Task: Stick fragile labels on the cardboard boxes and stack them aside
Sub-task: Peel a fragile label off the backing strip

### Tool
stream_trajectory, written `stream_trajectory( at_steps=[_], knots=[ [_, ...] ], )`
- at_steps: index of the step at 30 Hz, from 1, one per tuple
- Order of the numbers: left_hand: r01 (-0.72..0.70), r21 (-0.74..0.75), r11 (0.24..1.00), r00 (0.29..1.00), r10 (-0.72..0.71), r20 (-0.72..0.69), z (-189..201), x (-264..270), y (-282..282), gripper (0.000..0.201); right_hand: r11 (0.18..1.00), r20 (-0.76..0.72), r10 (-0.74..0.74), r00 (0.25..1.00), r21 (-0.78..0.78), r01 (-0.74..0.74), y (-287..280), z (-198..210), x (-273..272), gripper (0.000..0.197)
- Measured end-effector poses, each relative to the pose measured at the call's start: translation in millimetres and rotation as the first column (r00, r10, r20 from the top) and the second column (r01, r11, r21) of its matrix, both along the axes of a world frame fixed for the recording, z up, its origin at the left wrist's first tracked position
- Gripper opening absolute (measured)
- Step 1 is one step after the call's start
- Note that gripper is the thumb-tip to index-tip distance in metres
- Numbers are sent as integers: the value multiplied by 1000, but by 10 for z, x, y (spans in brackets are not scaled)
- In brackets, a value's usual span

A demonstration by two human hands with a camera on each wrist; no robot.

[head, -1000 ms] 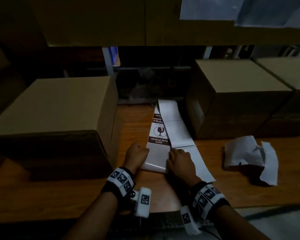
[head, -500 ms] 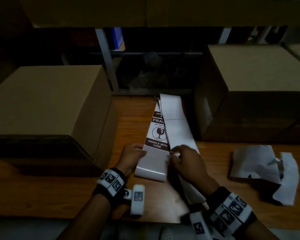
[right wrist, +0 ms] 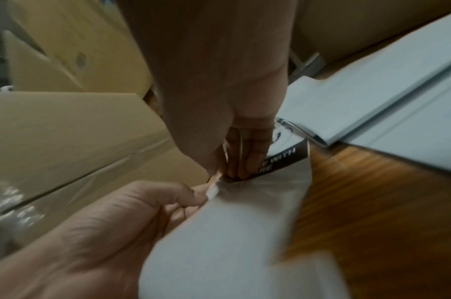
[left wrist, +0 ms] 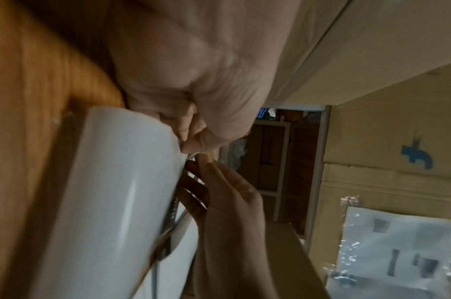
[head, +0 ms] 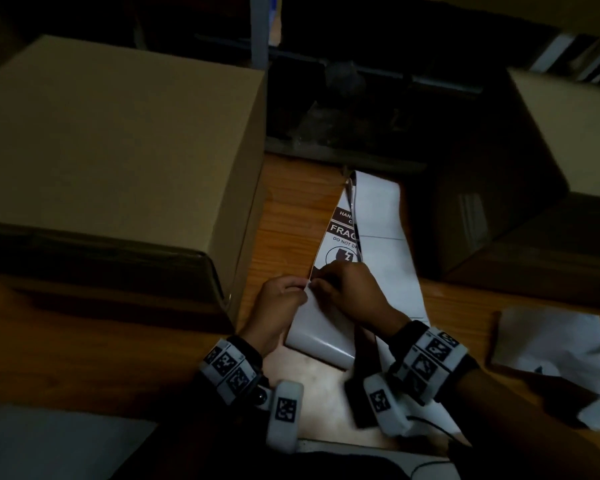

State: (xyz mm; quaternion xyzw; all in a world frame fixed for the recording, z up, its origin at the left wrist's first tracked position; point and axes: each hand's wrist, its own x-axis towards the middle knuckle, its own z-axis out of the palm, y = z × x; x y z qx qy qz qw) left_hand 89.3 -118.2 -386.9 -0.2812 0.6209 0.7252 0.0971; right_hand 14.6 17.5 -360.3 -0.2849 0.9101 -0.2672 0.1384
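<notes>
In the head view, the left hand (head: 280, 306) and the right hand (head: 352, 294) met in the lower middle of the frame, over a strip of fragile labels (head: 340, 251) that lay on the wooden table (head: 284, 209). The left hand pinched the white backing paper (head: 321, 332) at its left edge, and the near end of this paper curled down to the table. The right hand's curled fingers were on the bottom edge of the printed label, at the same spot. A large cardboard box (head: 111, 140) filled the upper left of the frame, and a second cardboard box (head: 548, 168) stood at the upper right. Crumpled white paper (head: 551, 341) lay at the lower right.

In the left wrist view, the left hand (left wrist: 193, 85) held the edge of the glossy backing paper (left wrist: 116, 192) between thumb and fingers in a closed grip. The right hand (left wrist: 229, 212) came from the lower part of the frame, and its fingertips touched the same edge.

In the right wrist view, the right hand (right wrist: 219, 81) pinched the corner of the fragile label (right wrist: 283, 159), where the words "WITH" and "RE" could be read. The left hand (right wrist: 103, 232), at the lower left, pinched the backing paper (right wrist: 232, 232) just beside it. Whether the label had lifted from the backing could not be told, because the picture was blurred
</notes>
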Motion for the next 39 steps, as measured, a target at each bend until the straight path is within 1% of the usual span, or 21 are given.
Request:
stream_trajectory(
  at_steps=[5, 9, 12, 14, 18, 20, 22, 25, 27, 28, 29, 30, 31, 32, 33, 34, 35, 36, 37, 38, 39],
  knots=[
    [42, 92, 995, 999, -40, -21, -57, -33, -56, 30, 992, -22, -86, 996, -89, 84, 24, -56, 53, 12],
    [42, 123, 992, 999, -43, 3, -29, -33, -48, 33, 972, 36, -167, 985, -162, 171, 57, -156, 78, 10],
    [22, 121, 992, 999, -25, 25, 32, -16, -28, 36, 962, 87, -171, 981, -200, 186, 72, -181, 59, 8],
    [9, 111, 994, 1000, -13, 28, 79, -3, 0, 34, 958, 107, -162, 981, -223, 183, 90, -188, 59, 9],
    [-82, 60, 995, 995, 78, 58, 109, -14, 96, 21, 960, 73, -150, 986, -226, 163, 93, -255, 90, 13],
    [-126, -6, 992, 991, 126, 45, 117, -16, 140, 16, 964, 51, -150, 987, -213, 157, 77, -294, 96, 14],
    [-132, -110, 985, 991, 134, 10, 104, -5, 177, 14, 963, 73, -148, 986, -215, 160, 80, -312, 79, 12],
    [-159, -217, 963, 986, 167, 19, 93, -8, 196, 12, 960, 142, -144, 979, -220, 173, 128, -309, 2, 12],
    [-184, -289, 939, 981, 192, 1, 85, -15, 208, 18, 957, 187, -149, 971, -222, 189, 172, -291, -85, 13],
    [-172, -383, 908, 983, 180, -14, 76, -8, 225, 23, 959, 199, -140, 970, -218, 183, 191, -281, -123, 15],
    [-132, -524, 842, 990, 141, -23, 70, 11, 241, 30, 964, 203, -125, 971, -209, 167, 202, -268, -149, 17],
    [-75, -694, 716, 997, 72, -33, 79, 37, 261, 36, 969, 200, -109, 974, -199, 149, 210, -261, -163, 18],
    [-27, -837, 547, 998, -34, -55, 82, 60, 275, 41, 972, 193, -96, 977, -192, 133, 210, -264, -172, 17],
    [4, -919, 394, 983, -170, -68, 69, 70, 277, 45, 976, 179, -84, 980, -185, 118, 207, -269, -175, 16],
    [49, -954, 296, 956, -291, -41, 66, 70, 267, 48, 980, 163, -74, 984, -173, 102, 203, -273, -172, 14],
    [149, -957, 248, 925, -377, 47, 56, 63, 248, 53, 983, 148, -63, 987, -164, 87, 194, -281, -167, 13],
    [283, -939, 195, 887, -425, 179, 44, 62, 234, 60, 984, 140, -58, 988, -158, 80, 184, -283, -161, 13],
    [409, -904, 122, 838, -443, 320, 12, 70, 211, 66, 985, 135, -56, 989, -155, 77, 176, -289, -164, 14],
    [492, -870, 42, 791, -439, 426, -17, 84, 194, 70, 985, 133, -57, 989, -153, 78, 173, -280, -169, 15],
    [542, -840, -22, 753, -430, 497, -40, 105, 192, 72, 984, 140, -66, 988, -156, 87, 178, -280, -182, 15],
    [567, -821, -62, 732, -420, 537, -49, 123, 197, 74, 980, 152, -82, 985, -166, 107, 188, -282, -204, 15]
  ],
)
